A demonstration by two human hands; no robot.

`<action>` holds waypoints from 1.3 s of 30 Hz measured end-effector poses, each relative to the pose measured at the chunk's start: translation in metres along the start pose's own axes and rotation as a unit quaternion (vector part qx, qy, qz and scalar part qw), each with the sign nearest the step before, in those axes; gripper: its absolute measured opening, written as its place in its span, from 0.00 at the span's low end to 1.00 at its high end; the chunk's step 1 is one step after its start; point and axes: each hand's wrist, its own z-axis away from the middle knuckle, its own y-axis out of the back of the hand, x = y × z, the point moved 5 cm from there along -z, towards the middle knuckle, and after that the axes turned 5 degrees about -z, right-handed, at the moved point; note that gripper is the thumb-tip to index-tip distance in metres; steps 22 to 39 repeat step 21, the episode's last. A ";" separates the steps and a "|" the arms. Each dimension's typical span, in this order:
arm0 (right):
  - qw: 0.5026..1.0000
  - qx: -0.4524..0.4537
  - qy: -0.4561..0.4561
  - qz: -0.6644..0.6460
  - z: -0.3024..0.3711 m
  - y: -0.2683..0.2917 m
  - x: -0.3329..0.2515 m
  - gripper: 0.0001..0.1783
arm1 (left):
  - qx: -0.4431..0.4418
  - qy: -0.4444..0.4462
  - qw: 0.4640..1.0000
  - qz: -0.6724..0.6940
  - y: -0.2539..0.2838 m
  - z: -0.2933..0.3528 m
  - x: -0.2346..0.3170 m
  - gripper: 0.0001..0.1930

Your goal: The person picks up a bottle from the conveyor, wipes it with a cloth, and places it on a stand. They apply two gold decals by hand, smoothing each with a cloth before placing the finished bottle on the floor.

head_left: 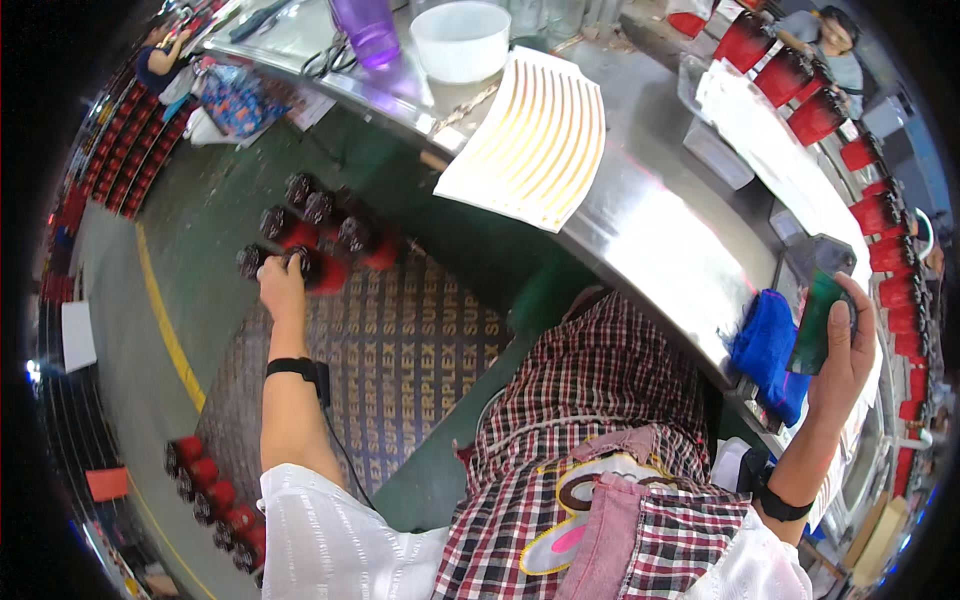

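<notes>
My left hand (283,285) reaches out to the left, its fingers closed at the dark, glossy knobbed top of a red piece (328,276). More of these red pieces with dark tops (354,235) stand close around it on a patterned brown board (395,350). At the right, my right hand (850,345) pinches a flat, dark green sheet or pad (820,318) between thumb and fingers. A bunched blue cloth (772,348) lies just beside it, at the edge of the metal table.
The metal table (650,245) bears a striped paper sheet (540,135), a white bowl (460,45) and a purple cup (368,30). Red pieces (815,118) line the far right. Another row of dark-topped red pieces (205,480) stands at lower left. Two people are farther off.
</notes>
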 end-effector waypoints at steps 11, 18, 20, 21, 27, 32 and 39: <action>0.985 -0.022 -0.064 0.159 -0.018 -0.020 0.029 0.11 | -0.041 0.086 0.994 -0.045 -0.071 -0.031 -0.056 0.22; 0.965 -0.123 -0.074 0.218 -0.020 -0.038 0.042 0.16 | 0.095 0.018 0.992 -0.081 -0.034 -0.036 -0.022 0.24; 0.957 -0.120 -0.069 0.253 -0.018 -0.033 0.050 0.17 | 0.139 -0.029 0.973 0.180 -0.021 -0.049 0.005 0.23; 0.946 -0.144 -0.100 0.273 -0.018 -0.045 0.059 0.19 | 0.131 -0.044 0.972 0.189 -0.010 -0.061 -0.013 0.23; 0.946 -0.144 -0.100 0.273 -0.018 -0.045 0.059 0.19 | 0.131 -0.044 0.972 0.189 -0.010 -0.061 -0.013 0.23; 0.946 -0.144 -0.100 0.273 -0.018 -0.045 0.059 0.19 | 0.131 -0.044 0.972 0.189 -0.010 -0.061 -0.013 0.23; 0.946 -0.144 -0.100 0.273 -0.018 -0.045 0.059 0.19 | 0.131 -0.044 0.972 0.189 -0.010 -0.061 -0.013 0.23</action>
